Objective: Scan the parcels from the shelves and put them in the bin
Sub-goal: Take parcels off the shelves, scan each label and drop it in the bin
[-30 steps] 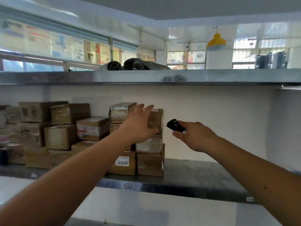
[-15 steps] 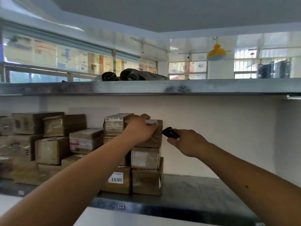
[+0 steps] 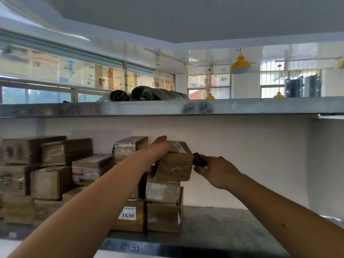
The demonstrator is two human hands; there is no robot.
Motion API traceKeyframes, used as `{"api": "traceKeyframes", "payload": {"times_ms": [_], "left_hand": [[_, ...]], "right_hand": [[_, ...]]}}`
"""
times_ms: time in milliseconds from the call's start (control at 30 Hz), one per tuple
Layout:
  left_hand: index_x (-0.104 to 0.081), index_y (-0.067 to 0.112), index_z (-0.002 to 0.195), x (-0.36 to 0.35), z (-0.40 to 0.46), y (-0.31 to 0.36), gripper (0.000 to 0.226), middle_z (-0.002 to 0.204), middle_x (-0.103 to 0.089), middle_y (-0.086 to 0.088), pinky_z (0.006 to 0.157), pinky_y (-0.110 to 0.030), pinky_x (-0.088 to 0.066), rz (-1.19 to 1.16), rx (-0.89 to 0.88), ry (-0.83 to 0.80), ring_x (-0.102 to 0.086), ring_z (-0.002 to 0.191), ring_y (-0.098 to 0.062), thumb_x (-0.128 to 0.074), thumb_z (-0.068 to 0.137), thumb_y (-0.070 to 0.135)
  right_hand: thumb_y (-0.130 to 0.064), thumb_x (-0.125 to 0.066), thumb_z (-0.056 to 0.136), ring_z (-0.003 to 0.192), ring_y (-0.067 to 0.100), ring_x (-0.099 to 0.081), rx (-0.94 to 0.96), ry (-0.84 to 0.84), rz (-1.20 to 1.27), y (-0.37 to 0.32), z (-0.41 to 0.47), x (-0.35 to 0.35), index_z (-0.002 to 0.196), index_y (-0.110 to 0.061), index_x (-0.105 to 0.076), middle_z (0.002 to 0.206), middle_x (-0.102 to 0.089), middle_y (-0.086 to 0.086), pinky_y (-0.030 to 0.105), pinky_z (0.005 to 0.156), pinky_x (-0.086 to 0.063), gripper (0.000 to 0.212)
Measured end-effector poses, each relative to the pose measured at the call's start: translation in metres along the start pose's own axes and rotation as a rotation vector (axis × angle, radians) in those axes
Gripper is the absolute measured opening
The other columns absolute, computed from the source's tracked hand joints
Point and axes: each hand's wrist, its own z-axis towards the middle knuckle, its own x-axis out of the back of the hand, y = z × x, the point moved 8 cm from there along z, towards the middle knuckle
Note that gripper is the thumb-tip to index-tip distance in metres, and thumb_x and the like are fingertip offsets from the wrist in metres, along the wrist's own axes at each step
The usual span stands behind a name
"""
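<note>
Two metal shelves, one above the other.

The lower shelf (image 3: 223, 226) carries brown cardboard parcels (image 3: 52, 181) stacked along its left half against the white wall, the right-hand stack ending beside a box labelled 1538 (image 3: 130, 216) (its right half shows bare grey metal). On the upper shelf (image 3: 167, 108) lie dark rolled bags (image 3: 149, 94).

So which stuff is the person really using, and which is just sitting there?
Part of the job:
top parcel, gripped by the left hand
black scanner, held in the right hand
other parcels waiting

Just lying about:
dark rolled bags on the upper shelf
yellow hanging lamp
</note>
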Motion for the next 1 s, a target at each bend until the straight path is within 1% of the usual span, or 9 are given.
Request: {"api": "traceKeyframes", "payload": {"times_ms": [100,167,300,433,500,667,800,900,1000], "left_hand": [[-0.036,0.044,0.156,0.0,-0.002,-0.008,0.083,0.124,-0.06,-0.003,0.081,-0.038,-0.057,-0.177,-0.006,-0.025,-0.064,0.107,-0.028,-0.08,0.089,0.021],[-0.041,0.047,0.152,0.003,-0.004,-0.005,0.085,0.129,-0.057,-0.002,0.076,-0.038,-0.059,-0.215,-0.076,0.011,-0.063,0.106,-0.029,-0.079,0.086,0.01],[-0.045,0.053,0.146,0.005,-0.015,0.003,0.096,0.136,-0.057,0.001,0.092,-0.05,-0.061,-0.255,-0.232,0.086,-0.063,0.113,-0.03,-0.08,0.077,-0.004],[-0.031,0.045,0.158,0.007,-0.035,0.008,0.107,0.138,-0.055,0.005,0.109,-0.045,-0.052,-0.167,-0.358,0.138,-0.059,0.123,-0.022,-0.087,0.078,0.001],[-0.026,0.043,0.16,0.008,-0.045,0.008,0.111,0.141,-0.055,0.005,0.11,-0.041,-0.051,-0.145,-0.388,0.131,-0.058,0.123,-0.019,-0.089,0.077,0.005],[-0.022,0.044,0.161,0.012,-0.078,0.008,0.119,0.142,-0.051,0.013,0.097,-0.023,-0.048,-0.093,-0.465,0.089,-0.056,0.124,-0.011,-0.096,0.072,0.018],[-0.018,0.045,0.162,0.016,-0.102,-0.004,0.126,0.143,-0.045,0.017,0.102,-0.024,-0.043,-0.069,-0.506,0.077,-0.051,0.127,-0.007,-0.098,0.068,0.022],[-0.018,0.05,0.161,0.02,-0.121,-0.018,0.126,0.135,-0.045,0.025,0.103,-0.024,-0.047,-0.058,-0.499,0.043,-0.052,0.119,-0.001,-0.098,0.069,0.021],[-0.021,0.053,0.158,0.025,-0.141,-0.037,0.125,0.143,-0.045,0.019,0.112,-0.037,-0.046,-0.078,-0.477,0.042,-0.049,0.128,-0.009,-0.098,0.067,0.019]], "right_hand": [[-0.068,-0.047,0.099,0.102,0.02,-0.065,-0.002,0.018,0.054,-0.001,-0.006,0.002,0.156,-0.043,-0.038,0.132,-0.067,0.001,0.032,0.082,-0.052,0.063],[-0.066,-0.047,0.1,0.106,0.021,-0.065,0.001,0.033,0.077,-0.003,-0.01,0.006,0.158,-0.042,-0.035,0.136,-0.066,0.001,0.031,0.082,-0.051,0.064],[-0.066,-0.045,0.101,0.101,0.021,-0.064,-0.001,0.073,0.064,-0.01,-0.02,0.018,0.16,-0.041,-0.031,0.135,-0.065,0.005,0.032,0.079,-0.052,0.066],[-0.062,-0.046,0.103,0.108,0.022,-0.064,-0.002,0.074,0.039,-0.019,-0.039,0.029,0.161,-0.038,-0.03,0.138,-0.064,0.005,0.034,0.086,-0.055,0.065],[-0.061,-0.047,0.103,0.107,0.022,-0.064,-0.001,0.074,0.031,-0.023,-0.051,0.032,0.16,-0.037,-0.032,0.138,-0.065,0.005,0.034,0.085,-0.055,0.064],[-0.062,-0.045,0.103,0.104,0.019,-0.065,-0.029,0.086,0.028,-0.034,-0.086,0.037,0.161,-0.039,-0.031,0.136,-0.066,0.004,0.029,0.079,-0.052,0.064],[-0.062,-0.044,0.103,0.104,0.018,-0.066,-0.059,0.103,0.013,-0.051,-0.12,0.037,0.16,-0.038,-0.031,0.137,-0.066,0.002,0.029,0.082,-0.053,0.063],[-0.062,-0.044,0.103,0.108,0.018,-0.066,-0.086,0.1,0.027,-0.065,-0.149,0.033,0.16,-0.038,-0.033,0.14,-0.065,0.0,0.03,0.086,-0.053,0.063],[-0.063,-0.044,0.103,0.107,0.017,-0.065,-0.105,0.078,0.042,-0.079,-0.176,0.03,0.159,-0.038,-0.035,0.138,-0.065,-0.001,0.033,0.088,-0.055,0.062]]}}
